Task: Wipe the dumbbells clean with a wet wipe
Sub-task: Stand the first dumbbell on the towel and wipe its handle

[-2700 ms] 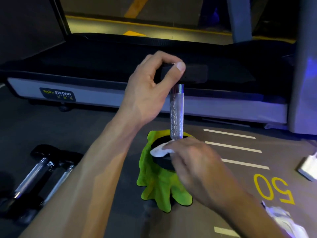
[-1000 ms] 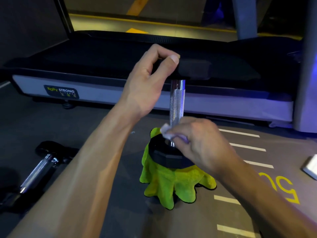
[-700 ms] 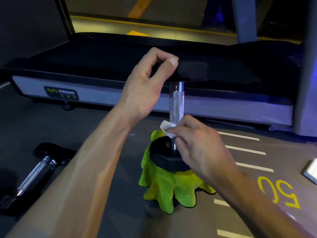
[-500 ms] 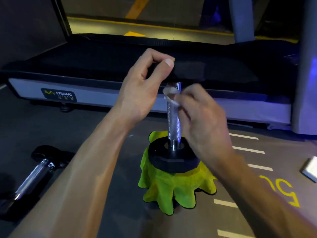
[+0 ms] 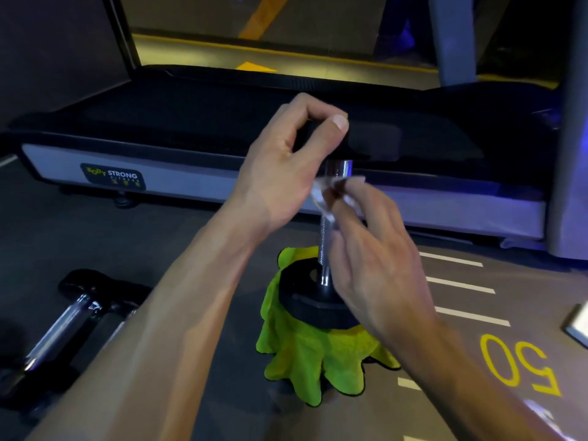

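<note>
A dumbbell (image 5: 324, 249) stands upright on its lower black head, which rests on a crumpled green cloth (image 5: 305, 358) on the floor. My left hand (image 5: 286, 167) grips the upper black head with fingers and thumb curled round it. My right hand (image 5: 369, 249) pinches a white wet wipe (image 5: 321, 195) against the upper part of the chrome handle, just below the top head. Other dumbbells (image 5: 63, 326) with chrome handles lie on the floor at the left.
A treadmill (image 5: 191, 183) with a grey side rail and a black belt runs across behind the dumbbell. White floor lines and a yellow "50" (image 5: 518, 364) are at the right. A white flat object (image 5: 577, 326) lies at the right edge.
My right hand has carried the wipe up the handle from the lower head to just under the top head. My left hand has kept its grip on the top head.
</note>
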Tool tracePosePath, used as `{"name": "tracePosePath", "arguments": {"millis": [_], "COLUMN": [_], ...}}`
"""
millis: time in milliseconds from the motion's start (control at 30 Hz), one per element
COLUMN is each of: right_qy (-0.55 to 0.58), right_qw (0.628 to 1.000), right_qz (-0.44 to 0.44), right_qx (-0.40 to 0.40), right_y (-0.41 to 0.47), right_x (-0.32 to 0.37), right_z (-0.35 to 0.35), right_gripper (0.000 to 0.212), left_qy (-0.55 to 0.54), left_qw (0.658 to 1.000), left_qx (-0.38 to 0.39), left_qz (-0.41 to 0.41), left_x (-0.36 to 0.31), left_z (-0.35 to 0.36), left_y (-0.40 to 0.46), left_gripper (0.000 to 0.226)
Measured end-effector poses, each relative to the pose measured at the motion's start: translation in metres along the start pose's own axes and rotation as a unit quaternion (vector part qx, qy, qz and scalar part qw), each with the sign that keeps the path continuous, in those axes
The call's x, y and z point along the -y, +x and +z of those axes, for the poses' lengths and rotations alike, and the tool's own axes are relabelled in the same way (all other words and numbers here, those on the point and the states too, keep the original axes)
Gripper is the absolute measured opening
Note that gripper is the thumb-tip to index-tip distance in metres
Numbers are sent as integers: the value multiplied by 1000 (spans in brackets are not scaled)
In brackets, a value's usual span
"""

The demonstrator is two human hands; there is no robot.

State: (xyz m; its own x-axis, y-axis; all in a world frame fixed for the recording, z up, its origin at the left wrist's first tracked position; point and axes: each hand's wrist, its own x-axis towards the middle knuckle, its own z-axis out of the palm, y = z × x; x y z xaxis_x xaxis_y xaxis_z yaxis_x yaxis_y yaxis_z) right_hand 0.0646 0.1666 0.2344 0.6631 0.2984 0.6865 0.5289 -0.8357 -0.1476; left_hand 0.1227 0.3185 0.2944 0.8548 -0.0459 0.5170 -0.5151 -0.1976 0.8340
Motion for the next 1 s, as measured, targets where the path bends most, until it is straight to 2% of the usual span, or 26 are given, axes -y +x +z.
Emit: {"name": "tracePosePath", "arguments": {"millis": [67,300,400,467,600,733,1000], "right_qy": [10,93,123,143,143,155,104], "right_qw": [1000,995,992,988,988,986,985], "right_qz": [5,3,29,46,43,55,18], "right_qx": [-17,25,12,26,45,32,134], "right_y": [12,-4,15,5,-8,12,-61], "right_x": [-6,-7,-9,-2,-1,-2,5], "right_z": [2,1,6,9,6,4,-1], "right_gripper": [38,49,43,48,50,46,42], "left_qy": [2,-18,-31,-32,-18,-11,-16], "left_qw": [1000,1000,999,999,999,1000,998], "left_qx": [4,-13,-14,-18,-10,-4,-37], "left_qz": [-5,-20,-27,-30,-30,-23,-51], "left_x": [-1,-2,-5,-5,-2,-3,4], "left_z": [2,-5,-7,-10,-15,-17,-28], "left_y": [1,0,0,-1,-7,-8,-6], "left_gripper": [18,14,11,9,27,35,37]}}
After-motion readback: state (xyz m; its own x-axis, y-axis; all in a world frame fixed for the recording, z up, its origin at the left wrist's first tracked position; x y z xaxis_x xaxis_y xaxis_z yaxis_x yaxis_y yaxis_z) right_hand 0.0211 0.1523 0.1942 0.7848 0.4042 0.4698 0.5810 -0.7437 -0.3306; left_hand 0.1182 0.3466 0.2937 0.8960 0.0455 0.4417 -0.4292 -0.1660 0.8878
